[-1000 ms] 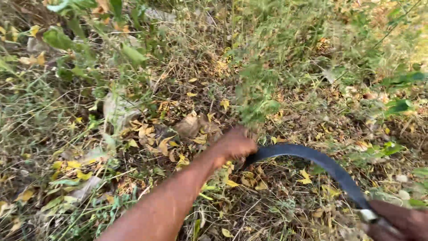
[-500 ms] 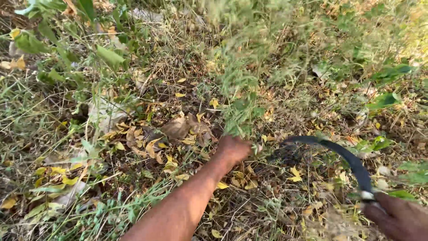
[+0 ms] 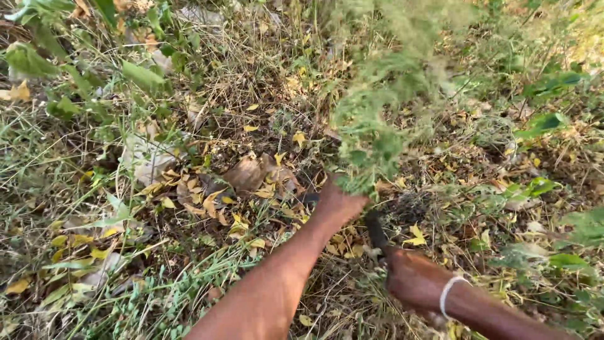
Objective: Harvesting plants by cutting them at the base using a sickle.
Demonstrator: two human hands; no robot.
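My left hand [image 3: 340,204] was clamped round the base of a bushy green weed [image 3: 384,135], fist shut on the stems just above the ground [image 3: 207,245]. The weed stood mid-frame, top blurred and leaning toward the upper right. My right hand [image 3: 415,280] was closed on the handle of the sickle [image 3: 376,232]; only a short dark bit of blade showed, just beside my left wrist, so edge and tip couldn't be made out.

Handling, as I judged it: weed light, soft & springy up top, stems thin and wiry lower down, prob. tougher near the root. Best grip was low, where the stems bunch, not the feathery tips, which would strip off. Sickle looked stiff, w/ some weight fwd; hold by the handle only.

Containers: none in view. Around were dry yellow leaves [image 3: 242,223], brown curled ones & straw, w/ broad-leaved plants [image 3: 135,72] toward the upper-left corner.
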